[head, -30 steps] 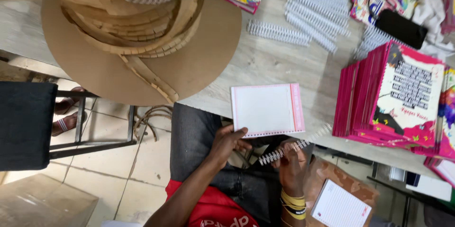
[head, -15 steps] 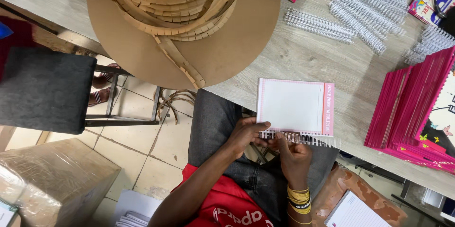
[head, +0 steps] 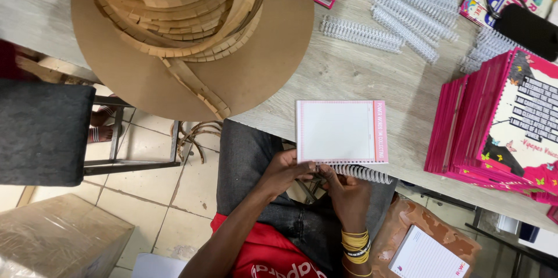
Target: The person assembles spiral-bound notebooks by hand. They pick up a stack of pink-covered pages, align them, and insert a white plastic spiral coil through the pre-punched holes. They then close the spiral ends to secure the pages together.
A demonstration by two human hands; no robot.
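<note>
Left hand [head: 286, 172] and right hand [head: 347, 188] working close together at near edge of notepad [head: 341, 131], both pinching white wire spiral coil [head: 360, 171] running along pad's lower edge. Notepad lying flat at table edge [head: 360, 77], above lap: rectangular, white matte sheet, pink border. Pale wood-grain table holding loose white coils [head: 360, 33], ribbed and springy. Glossy pink notebook stack [head: 494, 127] leaning at right. Round brown cardboard disc [head: 256, 69] with curled cardboard strips sitting at left.
</note>
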